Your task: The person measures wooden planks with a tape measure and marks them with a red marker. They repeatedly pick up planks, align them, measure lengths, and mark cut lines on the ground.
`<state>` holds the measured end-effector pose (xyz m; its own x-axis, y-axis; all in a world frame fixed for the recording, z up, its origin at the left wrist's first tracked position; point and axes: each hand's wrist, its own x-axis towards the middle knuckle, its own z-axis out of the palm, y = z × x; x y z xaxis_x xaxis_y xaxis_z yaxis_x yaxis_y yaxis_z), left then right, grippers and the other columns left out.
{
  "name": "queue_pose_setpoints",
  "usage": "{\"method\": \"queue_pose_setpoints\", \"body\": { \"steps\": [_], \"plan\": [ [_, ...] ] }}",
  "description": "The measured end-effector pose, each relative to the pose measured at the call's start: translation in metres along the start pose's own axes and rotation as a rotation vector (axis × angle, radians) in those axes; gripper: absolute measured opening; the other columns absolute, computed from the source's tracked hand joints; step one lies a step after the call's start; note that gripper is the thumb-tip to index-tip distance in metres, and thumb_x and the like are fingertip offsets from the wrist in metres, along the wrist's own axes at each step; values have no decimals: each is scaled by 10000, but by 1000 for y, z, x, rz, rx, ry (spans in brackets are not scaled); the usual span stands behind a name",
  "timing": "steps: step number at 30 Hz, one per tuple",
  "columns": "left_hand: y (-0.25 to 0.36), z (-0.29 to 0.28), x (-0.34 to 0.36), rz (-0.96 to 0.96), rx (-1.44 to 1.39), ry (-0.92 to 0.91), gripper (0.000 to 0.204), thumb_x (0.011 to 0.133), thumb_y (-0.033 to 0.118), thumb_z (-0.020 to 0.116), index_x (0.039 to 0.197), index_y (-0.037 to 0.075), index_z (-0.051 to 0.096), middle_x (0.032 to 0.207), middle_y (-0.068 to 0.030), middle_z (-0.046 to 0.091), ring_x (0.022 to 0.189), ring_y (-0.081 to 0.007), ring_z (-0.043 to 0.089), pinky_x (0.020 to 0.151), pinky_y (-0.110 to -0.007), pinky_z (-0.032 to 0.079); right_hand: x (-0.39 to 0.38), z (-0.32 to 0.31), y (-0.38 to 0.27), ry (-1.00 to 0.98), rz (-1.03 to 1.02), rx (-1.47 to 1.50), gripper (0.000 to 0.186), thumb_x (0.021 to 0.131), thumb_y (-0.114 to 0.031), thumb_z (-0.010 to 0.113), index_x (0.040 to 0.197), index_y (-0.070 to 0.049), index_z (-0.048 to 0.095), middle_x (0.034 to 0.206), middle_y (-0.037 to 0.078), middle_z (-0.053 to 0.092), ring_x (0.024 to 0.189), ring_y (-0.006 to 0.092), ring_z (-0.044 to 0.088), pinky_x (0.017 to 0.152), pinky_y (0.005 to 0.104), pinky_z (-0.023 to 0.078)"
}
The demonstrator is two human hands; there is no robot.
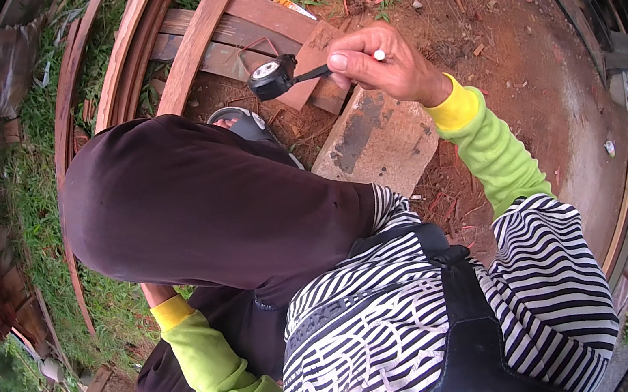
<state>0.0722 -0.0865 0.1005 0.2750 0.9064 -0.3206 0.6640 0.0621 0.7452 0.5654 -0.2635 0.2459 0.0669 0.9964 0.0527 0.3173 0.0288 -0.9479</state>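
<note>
My right hand point(379, 62), in a yellow-cuffed green sleeve, is closed on a narrow black strap point(313, 74). The strap leads left to a black case with a round pale face point(268, 80), which looks like a tape measure. A short white stick end point(380, 55) shows at the fingers of that hand. Beneath it lie a brown wooden board point(312, 57) and a rough pale block point(378, 136). My left hand goes behind my raised, dark-trousered knee; only its wrist point(157, 293) shows above the yellow cuff, and its fingers are hidden.
Long wooden planks point(199, 38) lie ahead and to the left, over grass point(44, 230). My sandalled foot point(241, 121) rests beside the block. A bent reddish wire point(257, 43) stands near the case. Reddish soil point(485, 29) spreads to the right, with a long raised edge point(558, 1) beyond.
</note>
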Motion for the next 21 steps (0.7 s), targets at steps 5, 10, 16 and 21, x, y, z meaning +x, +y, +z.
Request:
{"method": "queue_pose_setpoints", "body": {
  "steps": [5,10,16,21],
  "plan": [
    [-12,10,25,417,447,-74,346,935,151,574,1246,5,530,1090,-123,627,954,-204,625,762,-310,544,-97,2,-9,111,207,-74,341,968,-228,555,705,-22,622,581,13,563,550,101,497,541,292,416],
    [27,9,22,87,-200,46,335,934,178,586,1224,14,554,1083,-113,631,970,-189,611,779,-312,528,-185,42,31,-179,453,-227,305,926,-154,561,661,-5,538,590,112,542,531,248,558,534,365,422],
    [91,25,5,-2,-339,-7,356,947,279,586,1161,-5,596,983,-89,666,877,-173,646,735,-299,544,-223,63,62,-159,245,-382,126,777,-150,659,738,-41,607,721,170,613,697,402,612,581,458,458],
    [105,26,8,-72,-301,32,404,973,345,559,1163,-11,593,975,-92,672,819,-159,669,628,-251,547,-169,40,55,-379,395,-590,151,772,-145,635,892,-55,630,787,171,612,798,410,613,674,466,482]
  ]
}}
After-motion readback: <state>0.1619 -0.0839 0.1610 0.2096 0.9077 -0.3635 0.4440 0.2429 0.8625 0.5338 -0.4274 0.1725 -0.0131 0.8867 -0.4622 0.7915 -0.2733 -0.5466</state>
